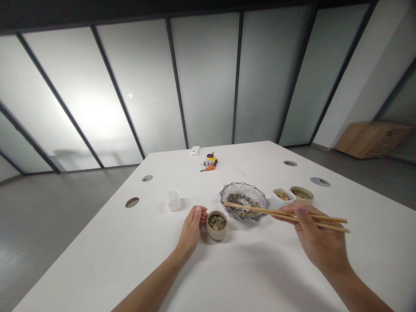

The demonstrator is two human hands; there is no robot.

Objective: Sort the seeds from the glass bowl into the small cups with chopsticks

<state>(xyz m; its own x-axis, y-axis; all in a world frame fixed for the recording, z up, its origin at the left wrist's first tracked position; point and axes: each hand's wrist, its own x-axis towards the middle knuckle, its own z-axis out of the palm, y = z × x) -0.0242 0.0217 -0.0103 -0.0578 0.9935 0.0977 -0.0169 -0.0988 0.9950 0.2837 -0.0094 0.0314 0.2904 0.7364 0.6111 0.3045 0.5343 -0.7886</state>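
My right hand [313, 234] is closed around a pair of wooden chopsticks [253, 209]. Their tips reach left across a clear, scalloped glass bowl [245, 216], with dark and striped seeds inside. Just left of a small beige cup [217, 234], my left hand [194, 223] rests with its fingers loosely curled against the cup's side, not wrapped round it. Striped seeds, which look like sunflower seeds [217, 222], fill much of the cup. Whether the chopstick tips pinch anything is too small to tell.
Beyond my right hand are a white dish [284, 200] of light brown pieces and a beige bowl [307, 194]. A translucent container [173, 201] stands left. Farther back lie a yellow toy vehicle [211, 160], an orange-handled tool [209, 168] and a white box-shaped device [195, 150]. Holes pierce the white table [136, 251].
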